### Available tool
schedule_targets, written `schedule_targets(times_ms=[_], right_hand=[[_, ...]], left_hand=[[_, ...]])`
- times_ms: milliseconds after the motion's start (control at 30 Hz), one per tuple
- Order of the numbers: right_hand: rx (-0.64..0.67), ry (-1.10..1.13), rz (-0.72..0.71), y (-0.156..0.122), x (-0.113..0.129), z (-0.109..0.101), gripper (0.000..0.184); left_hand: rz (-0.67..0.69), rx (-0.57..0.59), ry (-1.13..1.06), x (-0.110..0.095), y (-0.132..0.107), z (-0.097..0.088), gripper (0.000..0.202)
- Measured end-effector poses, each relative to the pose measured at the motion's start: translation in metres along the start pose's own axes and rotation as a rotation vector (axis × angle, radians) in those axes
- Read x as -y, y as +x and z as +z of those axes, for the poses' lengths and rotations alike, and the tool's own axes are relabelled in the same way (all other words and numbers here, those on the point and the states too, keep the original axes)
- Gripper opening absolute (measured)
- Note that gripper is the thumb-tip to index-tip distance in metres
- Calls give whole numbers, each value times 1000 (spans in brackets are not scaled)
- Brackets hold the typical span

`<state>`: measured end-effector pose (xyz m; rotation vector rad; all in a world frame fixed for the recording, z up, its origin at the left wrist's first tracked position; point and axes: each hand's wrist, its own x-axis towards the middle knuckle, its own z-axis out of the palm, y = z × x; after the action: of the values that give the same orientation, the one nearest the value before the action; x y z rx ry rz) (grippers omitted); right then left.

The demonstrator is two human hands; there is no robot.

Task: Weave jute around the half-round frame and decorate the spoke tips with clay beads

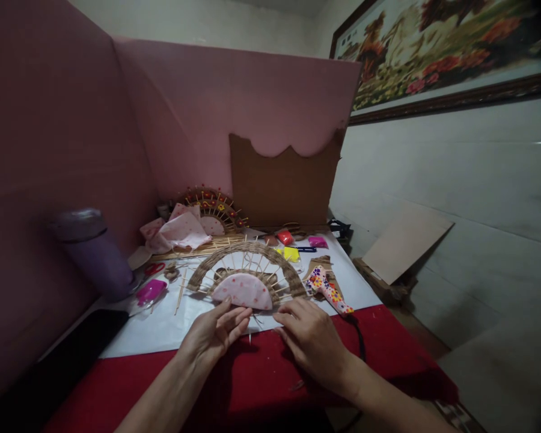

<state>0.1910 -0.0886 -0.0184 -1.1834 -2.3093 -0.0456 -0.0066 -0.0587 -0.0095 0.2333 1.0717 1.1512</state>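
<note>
A half-round fan frame [247,252] of woven brown cord and thin wooden sticks lies on white paper [162,328]. At its centre sits a pink dotted half-disc [242,291]. My left hand [216,334] touches the lower edge of that half-disc with its fingers stretched out. My right hand [311,337] rests palm down beside the frame's right end, fingers curled toward the sticks; nothing shows in it.
A flower-patterned glue gun [328,290] lies right of the frame. Behind are a second finished fan [214,210], pink cloth [180,231], coloured clay packs [291,246], red scissors [154,269] and a purple tumbler [94,252]. A pink and brown cardboard screen [279,180] stands behind the red tabletop [261,385].
</note>
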Motion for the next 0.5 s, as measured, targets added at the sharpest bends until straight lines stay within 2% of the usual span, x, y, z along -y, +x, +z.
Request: schedule_targets(times_ms=[267,400,500], right_hand=[[-72,74,4,-7,-1,-6,19],[-127,98,-4,-13,0,-11,15],[-165,107,-29,-20,4,-16,15]], left_hand=[[-20,-39,26,-6,8,9,20],[90,-15,-26,-10,4,10,20],[260,21,-84,-29,-13,15,12]])
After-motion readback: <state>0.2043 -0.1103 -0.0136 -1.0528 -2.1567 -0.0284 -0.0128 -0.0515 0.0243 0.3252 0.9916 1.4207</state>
